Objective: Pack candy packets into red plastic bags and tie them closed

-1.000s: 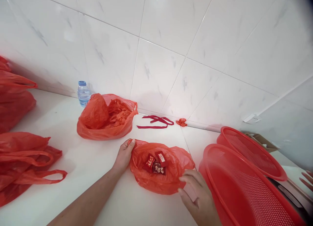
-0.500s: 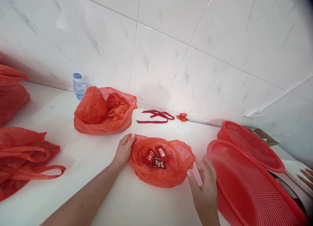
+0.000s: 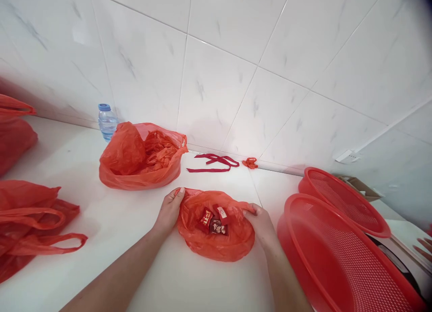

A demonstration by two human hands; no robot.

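A red plastic bag (image 3: pixel 219 249) sits on the white table in front of me with its mouth wide. Inside it lie a few small wrapped packets (image 3: pixel 218 226), dark red and brown with printed characters; they look like sweets. My left hand (image 3: pixel 170 208) pinches the bag's left rim between thumb and fingers. On the opposite side, my right hand (image 3: pixel 262 222) grips the right rim in the same way. Behind the bag, close to the wall, are a dark red ribbon (image 3: pixel 216 170) and a small knotted scrap of red plastic (image 3: pixel 250 163).
Another red bag (image 3: pixel 141 179) stuffed with crumpled plastic stands behind left, beside a water bottle (image 3: pixel 107 122). More red bags (image 3: pixel 33 217) lie at far left. Two red baskets (image 3: pixel 324 258) stand at right, near a cardboard box (image 3: pixel 362 188). Another person's fingers (image 3: pixel 423 249) show at the right edge.
My right hand has moved inward and taken hold of the bag's right rim, which is drawn in towards the left. My left hand keeps its grip. The view has shifted slightly.
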